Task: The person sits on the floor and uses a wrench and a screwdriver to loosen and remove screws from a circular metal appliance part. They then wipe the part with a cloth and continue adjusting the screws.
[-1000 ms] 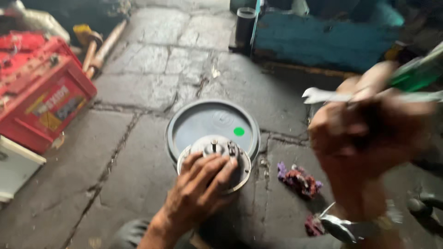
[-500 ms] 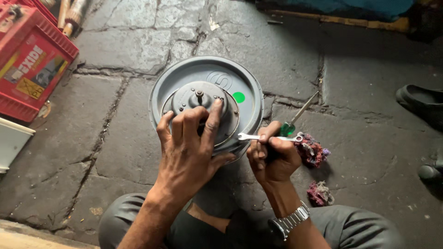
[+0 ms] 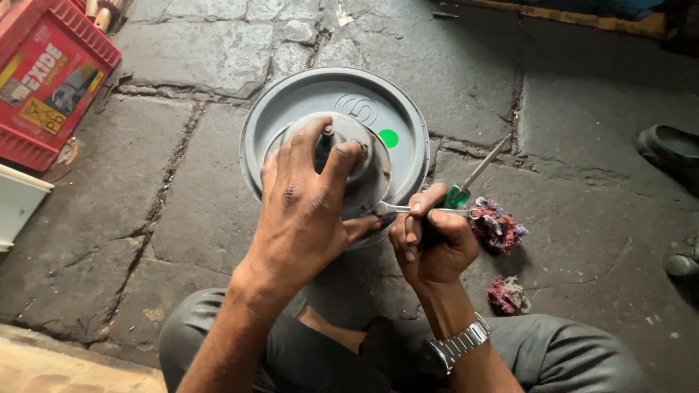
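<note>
At frame centre the round metal motor housing [image 3: 342, 171] is now being pressed down by the spread left hand [image 3: 309, 211], while a small spanner [image 3: 426, 211], raised clear a second ago, is being gripped against its rim by the closed right hand [image 3: 429, 244], so loosening is seemingly under way.

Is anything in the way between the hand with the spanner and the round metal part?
Nothing visible. The right hand holds a small spanner whose tip already reaches the motor housing's edge. The left hand presses on top, beside it.

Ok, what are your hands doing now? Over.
Left hand pressing on grey motor housing. Right hand gripping spanner at its edge. Screwdriver lying alongside.
</note>
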